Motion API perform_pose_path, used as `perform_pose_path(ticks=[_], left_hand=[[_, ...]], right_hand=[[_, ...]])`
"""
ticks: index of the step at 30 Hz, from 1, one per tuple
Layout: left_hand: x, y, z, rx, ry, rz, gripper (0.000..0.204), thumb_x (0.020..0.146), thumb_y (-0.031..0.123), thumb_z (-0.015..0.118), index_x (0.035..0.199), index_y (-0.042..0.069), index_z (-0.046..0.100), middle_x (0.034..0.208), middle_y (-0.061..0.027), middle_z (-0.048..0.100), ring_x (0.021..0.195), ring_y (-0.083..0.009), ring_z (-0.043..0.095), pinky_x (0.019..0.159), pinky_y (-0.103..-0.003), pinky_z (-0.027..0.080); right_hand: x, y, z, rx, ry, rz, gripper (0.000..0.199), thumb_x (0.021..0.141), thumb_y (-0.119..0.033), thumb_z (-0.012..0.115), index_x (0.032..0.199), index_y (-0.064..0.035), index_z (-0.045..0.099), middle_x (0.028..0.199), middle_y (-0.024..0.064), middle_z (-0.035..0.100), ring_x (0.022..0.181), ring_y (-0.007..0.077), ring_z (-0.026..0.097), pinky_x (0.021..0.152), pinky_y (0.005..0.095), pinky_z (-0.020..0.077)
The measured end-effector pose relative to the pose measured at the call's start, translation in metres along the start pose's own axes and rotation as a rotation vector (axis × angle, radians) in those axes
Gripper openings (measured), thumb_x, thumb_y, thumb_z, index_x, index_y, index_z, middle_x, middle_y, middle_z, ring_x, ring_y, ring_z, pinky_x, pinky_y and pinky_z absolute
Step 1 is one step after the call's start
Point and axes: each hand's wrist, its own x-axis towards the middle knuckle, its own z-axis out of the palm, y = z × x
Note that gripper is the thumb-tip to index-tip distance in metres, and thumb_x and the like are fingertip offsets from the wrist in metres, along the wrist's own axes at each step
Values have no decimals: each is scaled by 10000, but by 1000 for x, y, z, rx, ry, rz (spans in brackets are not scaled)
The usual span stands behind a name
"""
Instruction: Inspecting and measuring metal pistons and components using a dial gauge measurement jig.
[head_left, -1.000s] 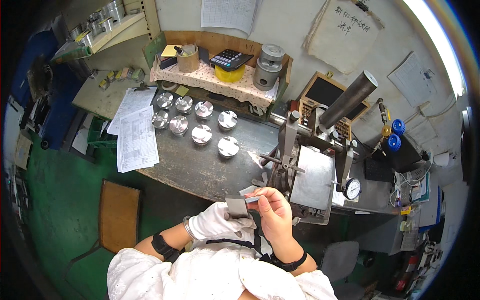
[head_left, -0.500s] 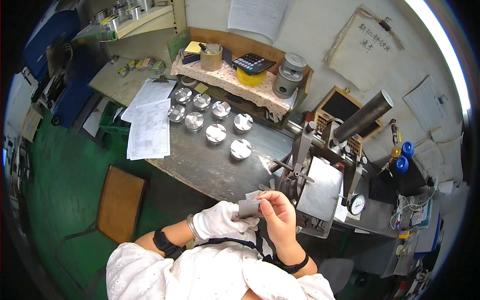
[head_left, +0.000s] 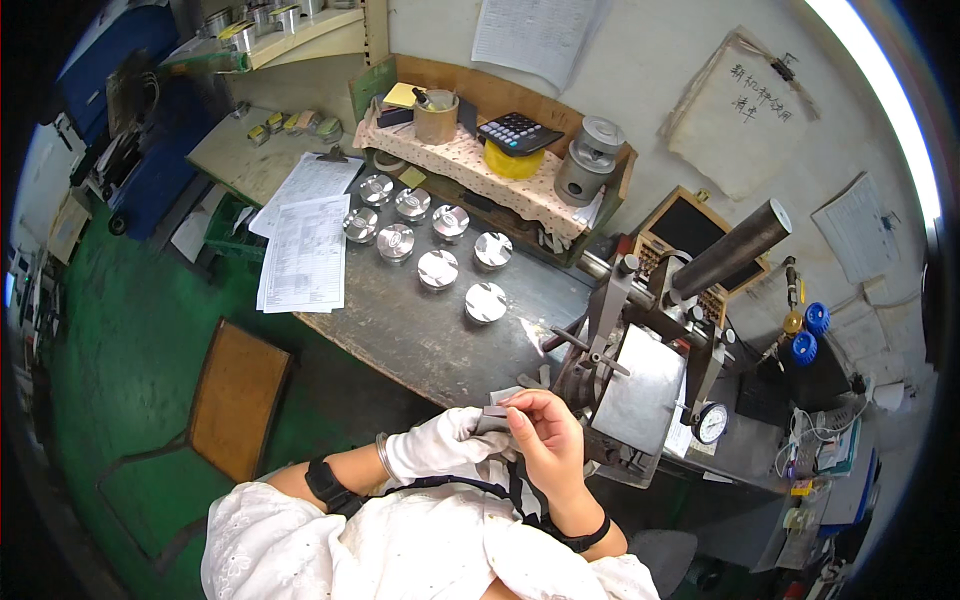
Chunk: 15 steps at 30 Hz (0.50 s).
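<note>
My left hand (head_left: pixel 437 446), in a white glove, is closed around a small dark grey sheet (head_left: pixel 491 421) that looks folded, perhaps abrasive paper. My bare right hand (head_left: pixel 553 447) pinches the same sheet at its right edge between thumb and fingers. Both hands are close together in front of my body, just off the bench's near edge. Beyond them, several shiny round metal pistons (head_left: pixel 437 269) stand on the dark bench (head_left: pixel 400 335); the closest one (head_left: pixel 485 303) is ahead of my hands. Whether anything else lies inside the glove is hidden.
To the right stand a metal fixture (head_left: pixel 638 385) and a dial gauge (head_left: pixel 711 423). Printed sheets (head_left: pixel 303 255) hang over the bench's left edge. A cloth-covered shelf (head_left: pixel 470 165) holds a calculator (head_left: pixel 518 133) and a cup. A wooden-seated chair (head_left: pixel 240 400) stands at left.
The grey sheet has tilted and shows less of its face, with my fingers shifted on it. The whole view has shifted slightly; the pistons stay put on the bench.
</note>
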Motion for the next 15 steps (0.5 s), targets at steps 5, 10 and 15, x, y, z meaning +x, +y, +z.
perform_pose_path(ticks=[5, 10, 15], left_hand=[[-4, -5, -6, -192, -20, -61, 343, 946, 243, 495, 1215, 30, 507, 1034, -39, 588, 844, -104, 552, 715, -275, 480], [-5, 2, -2, -287, 114, -183, 472, 974, 428, 374, 1156, 18, 523, 1031, -40, 560, 902, -125, 536, 800, -300, 464], [1, -9, 0, -87, 243, -118, 355, 967, 336, 390, 1076, 36, 546, 974, -10, 561, 915, -94, 508, 801, -258, 426]], right_hand=[[2, -2, 0, -172, -7, -110, 114, 862, -17, 614, 959, 40, 599, 1045, 111, 574, 935, 147, 572, 804, 239, 477], [-1, -4, -4, -354, -32, -170, 124, 847, -30, 634, 955, 27, 608, 1044, 113, 584, 915, 165, 597, 752, 262, 516], [-3, -6, -6, -566, -83, -255, 144, 812, -53, 667, 927, 15, 615, 990, 131, 616, 896, 239, 621, 719, 301, 520]])
